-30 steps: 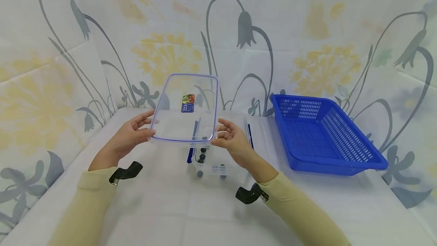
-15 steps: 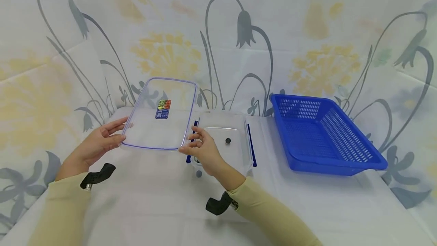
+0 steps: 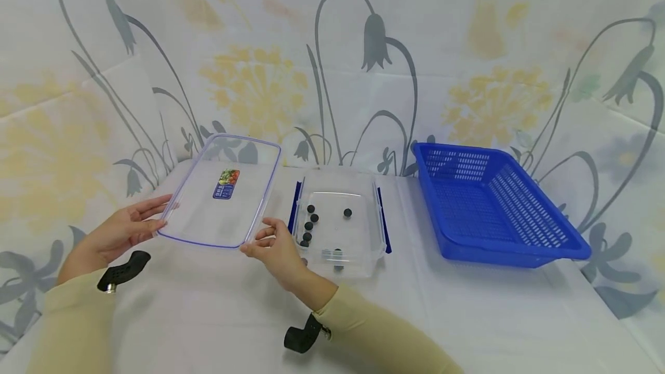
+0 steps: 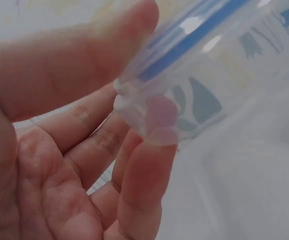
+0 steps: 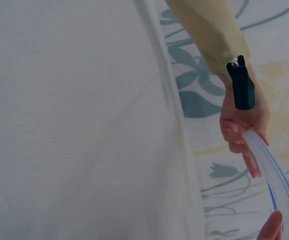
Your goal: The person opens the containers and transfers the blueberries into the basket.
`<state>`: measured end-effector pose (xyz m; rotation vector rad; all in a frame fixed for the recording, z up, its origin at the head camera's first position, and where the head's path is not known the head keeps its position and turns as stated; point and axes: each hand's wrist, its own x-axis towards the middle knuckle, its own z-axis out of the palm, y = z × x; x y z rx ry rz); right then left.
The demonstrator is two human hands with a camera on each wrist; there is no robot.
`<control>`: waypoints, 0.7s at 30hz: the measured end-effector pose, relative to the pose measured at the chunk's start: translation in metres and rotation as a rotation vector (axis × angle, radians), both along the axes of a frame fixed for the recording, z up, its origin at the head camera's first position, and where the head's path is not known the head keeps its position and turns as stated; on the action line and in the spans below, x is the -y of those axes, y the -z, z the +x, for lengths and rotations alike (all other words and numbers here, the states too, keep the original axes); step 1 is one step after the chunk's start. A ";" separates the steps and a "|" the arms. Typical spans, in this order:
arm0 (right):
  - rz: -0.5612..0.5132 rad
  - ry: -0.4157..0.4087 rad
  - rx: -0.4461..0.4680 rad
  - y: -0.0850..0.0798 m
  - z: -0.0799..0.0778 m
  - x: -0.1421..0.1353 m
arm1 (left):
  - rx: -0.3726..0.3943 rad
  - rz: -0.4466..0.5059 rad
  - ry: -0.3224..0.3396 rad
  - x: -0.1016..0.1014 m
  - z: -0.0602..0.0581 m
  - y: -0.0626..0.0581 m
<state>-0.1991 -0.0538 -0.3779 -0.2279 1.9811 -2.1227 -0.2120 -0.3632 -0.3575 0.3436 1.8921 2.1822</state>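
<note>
Both hands hold a clear rectangular plastic lid (image 3: 225, 212) with a blue sealing strip around its edge and a colourful label. It is tilted above the left part of the table. My left hand (image 3: 119, 235) pinches its near left corner, thumb on top and fingers underneath, as the left wrist view of the lid (image 4: 179, 75) shows. At the near right corner, my right hand (image 3: 280, 255) pinches the rim between thumb and fingers. Right of the lid sits a clear plastic container (image 3: 358, 241), uncovered, with blue side clips (image 3: 384, 221) folded down. Several small dark balls (image 3: 309, 225) lie inside.
A large blue perforated basket (image 3: 504, 206) stands on the right side of the white-covered table (image 3: 208, 316). A flower-patterned cloth (image 3: 343, 85) hangs behind and along the sides.
Both hands have carried the lid left and lower, away from above the container. More of the container and its balls now shows. The basket has stayed in place.
</note>
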 end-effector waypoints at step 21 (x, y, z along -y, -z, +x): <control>0.049 0.107 0.218 0.036 -0.007 0.027 | 0.192 -0.235 -0.020 0.012 -0.004 0.045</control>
